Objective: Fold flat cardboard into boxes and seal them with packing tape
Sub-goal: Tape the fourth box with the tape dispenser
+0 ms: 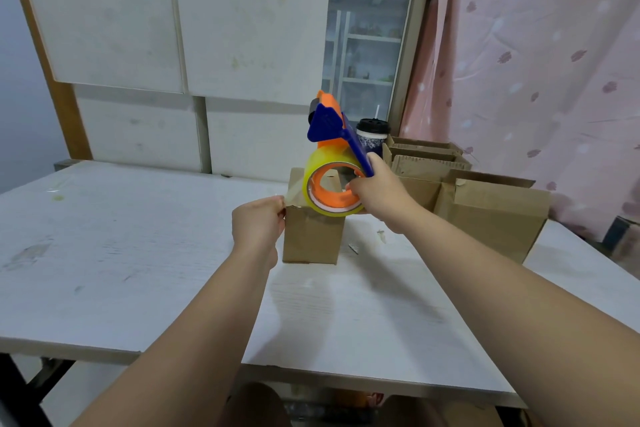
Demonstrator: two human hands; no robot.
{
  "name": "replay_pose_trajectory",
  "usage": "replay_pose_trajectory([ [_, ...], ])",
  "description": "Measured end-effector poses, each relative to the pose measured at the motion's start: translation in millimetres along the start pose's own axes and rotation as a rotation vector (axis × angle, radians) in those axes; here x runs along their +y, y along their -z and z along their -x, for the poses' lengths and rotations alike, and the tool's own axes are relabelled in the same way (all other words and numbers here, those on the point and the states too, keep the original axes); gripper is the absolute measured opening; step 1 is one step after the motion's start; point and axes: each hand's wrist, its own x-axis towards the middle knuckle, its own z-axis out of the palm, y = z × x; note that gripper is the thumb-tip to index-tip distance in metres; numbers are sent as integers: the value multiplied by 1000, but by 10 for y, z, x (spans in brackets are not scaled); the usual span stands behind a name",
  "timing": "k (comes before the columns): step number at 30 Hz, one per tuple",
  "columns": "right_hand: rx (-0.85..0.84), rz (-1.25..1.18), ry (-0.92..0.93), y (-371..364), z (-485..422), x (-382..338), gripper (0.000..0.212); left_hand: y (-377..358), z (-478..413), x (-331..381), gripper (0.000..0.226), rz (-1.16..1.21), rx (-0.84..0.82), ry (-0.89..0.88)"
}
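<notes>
A small cardboard box (310,239) stands on the white counter (138,253) in the middle of the frame. The right hand (379,191) has its fingers wrapped round the orange and blue tape dispenser (332,128). Its yellow tape roll (317,166) sits on top of the box. The left hand (258,222) pinches the tape end (289,196) at the box's top left corner. More open boxes (491,215) sit at the right, and a cup (372,135) with a black lid is behind them.
</notes>
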Motion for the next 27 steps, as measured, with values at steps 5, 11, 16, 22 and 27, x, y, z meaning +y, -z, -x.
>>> replay_pose_trajectory([
  [5, 7, 31, 14, -6, 7, -9, 32, -10, 24, -54, 15, -27, 10, 16],
  [11, -17, 53, 49, 0, 4, -46, 35, 2, 12, -118, 20, 74, 49, 76],
  [16, -24, 73, 58, 5, 4, -68, 35, -3, 7, -121, 21, 50, 58, 77],
  [22, -31, 70, 84, 1, 11, -51, 37, -31, -1, -91, 20, -9, 74, 100],
  [27, -31, 87, 88, -4, -2, -45, 36, -52, -42, -12, 14, -121, 135, 95],
])
